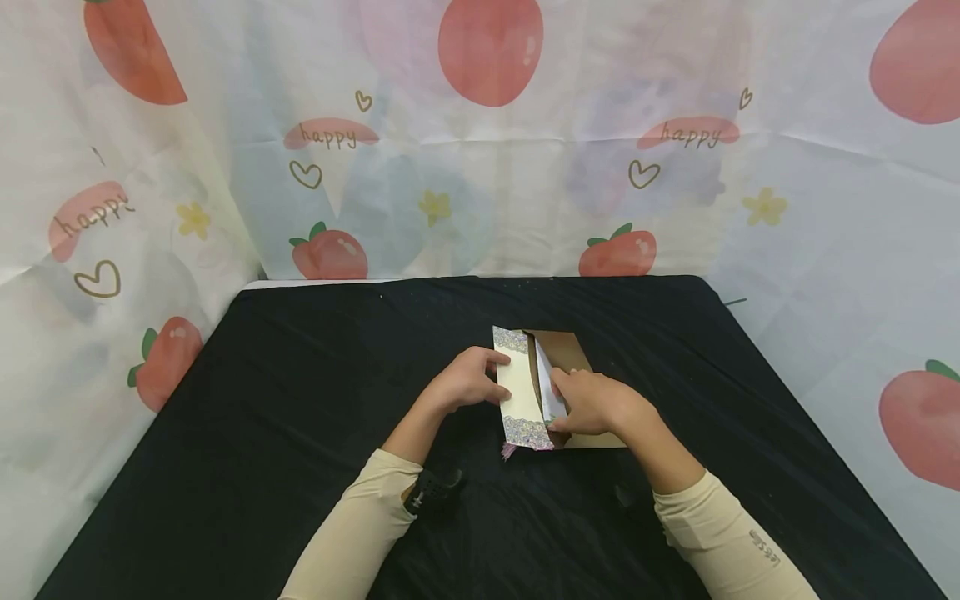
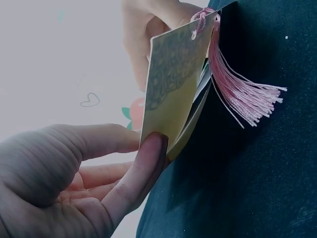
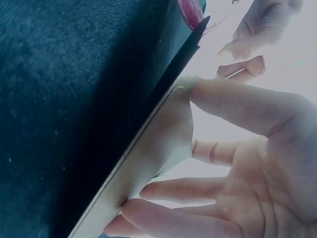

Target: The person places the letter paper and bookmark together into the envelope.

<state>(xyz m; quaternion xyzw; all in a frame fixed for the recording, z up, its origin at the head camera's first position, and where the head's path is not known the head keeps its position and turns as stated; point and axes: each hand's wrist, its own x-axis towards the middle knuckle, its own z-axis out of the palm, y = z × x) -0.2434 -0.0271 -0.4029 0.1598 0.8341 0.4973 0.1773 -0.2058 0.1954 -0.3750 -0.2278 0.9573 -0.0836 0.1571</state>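
Note:
A cream bookmark (image 1: 517, 392) with silvery patterned ends is pinched along its left edge by my left hand (image 1: 468, 380). In the left wrist view, a pink tassel (image 2: 242, 94) hangs from its near end. Just right of it lies a brown paper envelope (image 1: 561, 347), its mouth bulging towards the bookmark. My right hand (image 1: 597, 403) grips the envelope near that mouth, thumb at the near corner and fingers across the top. White paper (image 1: 549, 390) shows in the opening by the right fingertips. How far bookmark and envelope overlap cannot be told.
Black cloth (image 1: 322, 375) covers the table under both hands. A pale curtain (image 1: 510, 192) printed with fruit and hearts stands behind and at both sides. A black strap (image 1: 422, 493) is around the left wrist.

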